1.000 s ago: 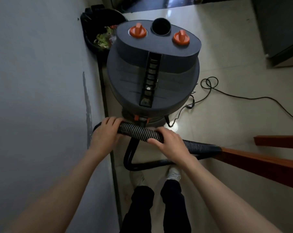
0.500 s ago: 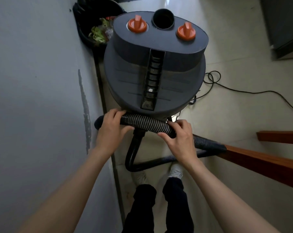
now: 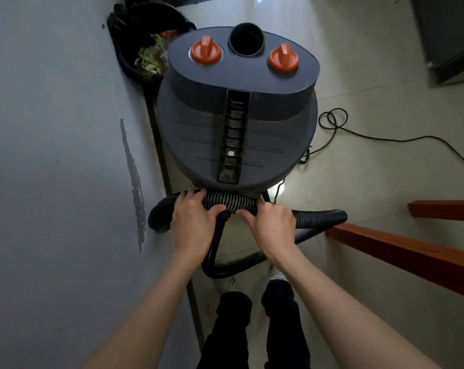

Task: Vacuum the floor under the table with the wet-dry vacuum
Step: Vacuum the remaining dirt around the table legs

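Nearest the person, two dark trouser legs and pale shoes stand just behind the wet-dry vacuum. Just above the shoes, a black tube frame bends back from the vacuum's base. Next come the hands: the left hand and the right hand each have their grip clenched around the ribbed hose, which lies wound across the near edge of the vacuum. The hose runs on to the right of the vacuum, touching or just above a wooden rail.

The vacuum stands on the tiled floor, close beside the wall on its left. On its lid, two orange knobs flank an open port. A power cord coils on the floor to the vacuum's right. Beyond the vacuum, against the wall, sits a black bin holding green scraps.

Likely risks: the hose could snag on the rail or frame when pulled free, and the loose cord could catch the vacuum's base or a foot if it is wheeled right. No counter underside shows yet.
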